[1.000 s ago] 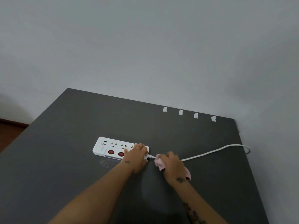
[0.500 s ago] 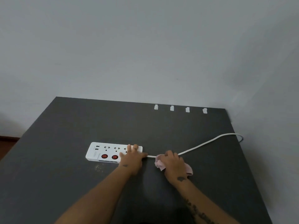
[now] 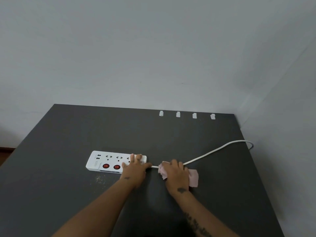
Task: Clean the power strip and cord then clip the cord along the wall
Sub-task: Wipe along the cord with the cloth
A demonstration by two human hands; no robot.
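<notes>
Wiping of the cord [image 3: 210,152] in hand now, by the look of it. Left hand [image 3: 135,170] flat on the right end of the power strip [image 3: 109,161], fingers straight, pressing down to hold it. Right hand [image 3: 176,173] just right of the power strip, fingers curled round a pink cloth [image 3: 194,177] folded over the cord.

To do it well: keep pressing the power strip down so as not to drag it. Squeeze the pink cloth snug all round the cord. Slide away from the power strip in 1 slow pull. Go easy near the bend, far right of the power strip, so as not to yank the far end, hidden past the table [image 3: 68,194] edge. Turn the pink cloth to a fresh side if dirty. Wipe up the pale specks [image 3: 99,179] just in front of the power strip too.

Power strip flat on the table, sockets facing up, long axis running left to right. 2 red switches along its near side. USB end pointing left, cord end pointing right. Cord leaving that right end, going right, then slanting back and to the right, then curling down over the edge.

4 white clips [image 3: 178,114] behind the power strip and to its right, at the foot of the wall [image 3: 153,57], holding nothing yet.
</notes>
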